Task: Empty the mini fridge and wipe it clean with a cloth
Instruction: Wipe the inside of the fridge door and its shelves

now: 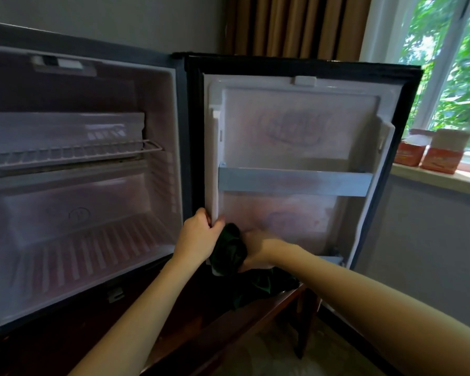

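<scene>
The mini fridge (171,109) stands open with a bare white inside and one wire shelf (73,154). Its door (299,137) is swung out to the right, its inner lining facing me, with a grey door rack (293,183) across the middle. My left hand (198,234) grips the door's white gasket edge near the hinge side, low down. My right hand (258,251) holds a dark green cloth (228,251) bunched against the lower part of the door lining; more of the cloth hangs below.
The fridge sits on a dark wooden stand (255,308). Orange and white packages (440,156) stand on the window sill (429,177) at the right. Brown curtains (296,23) hang behind the door. Pale floor shows below.
</scene>
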A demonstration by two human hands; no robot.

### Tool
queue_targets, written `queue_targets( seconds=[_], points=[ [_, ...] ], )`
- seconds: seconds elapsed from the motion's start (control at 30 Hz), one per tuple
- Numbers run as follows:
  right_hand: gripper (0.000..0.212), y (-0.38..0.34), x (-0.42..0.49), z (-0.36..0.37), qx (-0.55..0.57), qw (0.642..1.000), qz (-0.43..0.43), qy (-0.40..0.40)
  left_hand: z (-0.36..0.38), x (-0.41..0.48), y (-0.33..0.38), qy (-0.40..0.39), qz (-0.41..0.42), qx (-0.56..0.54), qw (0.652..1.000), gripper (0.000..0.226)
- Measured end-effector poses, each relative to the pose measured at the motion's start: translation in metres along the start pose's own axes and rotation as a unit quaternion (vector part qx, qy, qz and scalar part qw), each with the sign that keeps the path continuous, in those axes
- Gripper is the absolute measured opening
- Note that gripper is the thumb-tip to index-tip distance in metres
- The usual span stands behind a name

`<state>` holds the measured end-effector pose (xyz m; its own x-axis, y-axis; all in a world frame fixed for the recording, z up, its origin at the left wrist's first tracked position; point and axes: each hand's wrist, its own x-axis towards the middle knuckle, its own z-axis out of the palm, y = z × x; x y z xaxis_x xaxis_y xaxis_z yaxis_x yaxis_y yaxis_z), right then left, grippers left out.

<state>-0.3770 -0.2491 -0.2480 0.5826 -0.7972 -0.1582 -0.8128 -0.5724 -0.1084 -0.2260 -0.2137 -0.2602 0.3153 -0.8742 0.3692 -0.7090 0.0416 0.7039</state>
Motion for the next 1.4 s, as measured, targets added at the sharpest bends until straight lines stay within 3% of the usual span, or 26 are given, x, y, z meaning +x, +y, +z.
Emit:
queue_targets(
  seconds=[0.27, 0.4, 0.6, 0.77, 0.97, 1.27, 1.4],
  points=[
    [0.065, 0.022, -0.01, 0.002, 0.017, 1.0, -0.008, 0.015, -0.005, 0.003, 0.0, -0.026, 0.018, 0.032, 0.999, 0.026],
    [0.067, 0.057, -0.033, -0.005, 0.008, 0.998, 0.057, -0.003, -0.005, 0.002, -0.002, -0.037, 0.014, 0.01, 0.999, 0.025],
    [0.072, 0.099, -0.06, -0.01, -0.109, 0.98, 0.158, -0.049, -0.005, 0.0, 0.001, -0.04, 0.02, 0.0, 0.999, 0.025],
    [0.067, 0.101, -0.06, 0.007, -0.155, 0.98, 0.125, 0.028, -0.004, 0.0, 0.0, -0.039, 0.03, 0.006, 0.999, 0.024],
    [0.06, 0.089, -0.051, 0.014, -0.128, 0.98, 0.13, 0.084, 0.003, 0.001, -0.002, -0.021, 0.041, 0.017, 0.999, 0.023],
    [0.033, -0.006, 0.001, 0.036, -0.069, 0.976, 0.017, 0.204, 0.004, -0.001, -0.003, 0.004, 0.047, 0.036, 0.998, 0.021],
    [0.049, 0.005, -0.004, 0.033, -0.082, 0.977, -0.024, 0.193, 0.0, -0.001, -0.005, 0.009, 0.059, 0.055, 0.997, 0.023]
  ],
)
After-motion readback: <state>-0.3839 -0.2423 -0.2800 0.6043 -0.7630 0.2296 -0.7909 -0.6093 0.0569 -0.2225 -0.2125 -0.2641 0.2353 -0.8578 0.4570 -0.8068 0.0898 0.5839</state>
